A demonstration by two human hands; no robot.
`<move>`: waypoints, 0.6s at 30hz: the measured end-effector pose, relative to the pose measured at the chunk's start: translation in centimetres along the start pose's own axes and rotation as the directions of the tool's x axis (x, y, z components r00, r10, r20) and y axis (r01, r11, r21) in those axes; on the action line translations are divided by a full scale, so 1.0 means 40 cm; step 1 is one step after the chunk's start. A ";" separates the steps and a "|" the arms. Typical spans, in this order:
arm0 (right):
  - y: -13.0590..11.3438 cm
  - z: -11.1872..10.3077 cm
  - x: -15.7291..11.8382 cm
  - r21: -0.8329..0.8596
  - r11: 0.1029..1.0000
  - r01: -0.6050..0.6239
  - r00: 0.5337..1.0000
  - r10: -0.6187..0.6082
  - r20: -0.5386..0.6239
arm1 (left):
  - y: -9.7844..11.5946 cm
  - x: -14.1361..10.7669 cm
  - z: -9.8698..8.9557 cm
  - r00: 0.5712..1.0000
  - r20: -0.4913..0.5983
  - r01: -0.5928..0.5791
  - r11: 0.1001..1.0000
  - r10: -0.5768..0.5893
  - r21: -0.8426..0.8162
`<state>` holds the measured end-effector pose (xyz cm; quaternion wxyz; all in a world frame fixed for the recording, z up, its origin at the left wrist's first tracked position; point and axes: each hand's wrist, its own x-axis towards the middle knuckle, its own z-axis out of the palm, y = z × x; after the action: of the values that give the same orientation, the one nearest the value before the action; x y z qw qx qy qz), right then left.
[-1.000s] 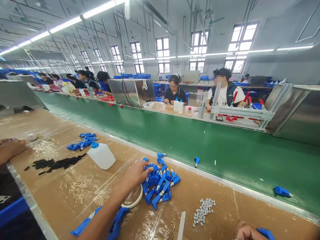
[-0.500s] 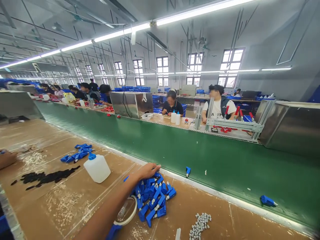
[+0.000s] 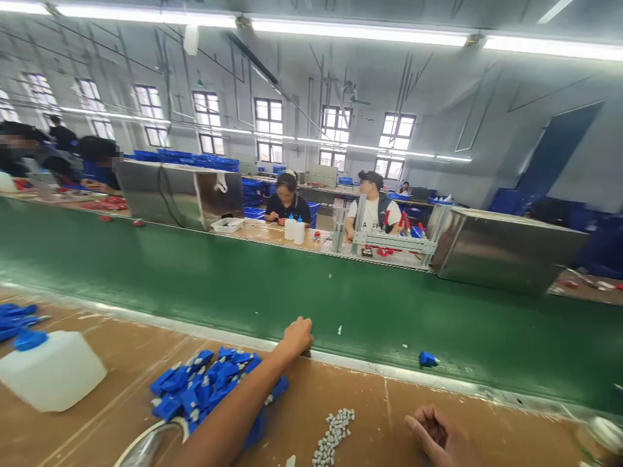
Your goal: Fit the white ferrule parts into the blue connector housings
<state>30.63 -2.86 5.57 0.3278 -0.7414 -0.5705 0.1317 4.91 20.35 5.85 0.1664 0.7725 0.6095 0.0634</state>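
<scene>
My left hand (image 3: 298, 336) reaches over the near edge of the green belt (image 3: 219, 279), fingers curled down; what they hold, if anything, is hidden. Below its forearm lies a pile of blue plastic parts (image 3: 195, 389) with pale tips. Low on the right, my right hand (image 3: 433, 431) hovers by the brown table with fingers loosely curled and a gap between thumb and fingers; nothing shows in it. Small grey pieces (image 3: 333, 434) lie heaped between the hands. One blue part (image 3: 428, 359) rests on the belt, ahead of my right hand.
A white bottle with a blue cap (image 3: 53, 370) stands at the left, near more blue parts (image 3: 17, 319). A tape roll (image 3: 127, 454) sits by the pile. A jar (image 3: 603, 438) is at the far right. Across the belt, people sit between metal boxes (image 3: 501, 250).
The view has turned right. My left hand has closed at the belt edge, where a blue part lay and no longer shows. My right hand has come into view.
</scene>
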 end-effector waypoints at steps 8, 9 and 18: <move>0.046 -0.047 0.291 -0.570 0.821 -0.027 0.994 0.080 0.068 | 0.028 -0.097 -0.046 0.995 -0.056 -0.089 0.996 0.088 -0.012; 0.053 -0.039 0.307 -0.579 0.815 -0.005 0.992 0.078 0.102 | 0.033 -0.114 -0.056 0.992 -0.060 -0.116 0.993 0.114 -0.029; 0.093 -0.119 0.170 -0.495 0.856 0.151 0.953 0.008 0.304 | 0.030 -0.272 -0.038 0.942 0.027 -0.275 0.813 0.335 -0.513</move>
<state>38.32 1.36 7.99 0.0346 -0.7517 -0.6547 0.0722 2.84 9.90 8.81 0.3842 0.7925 0.4291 0.2004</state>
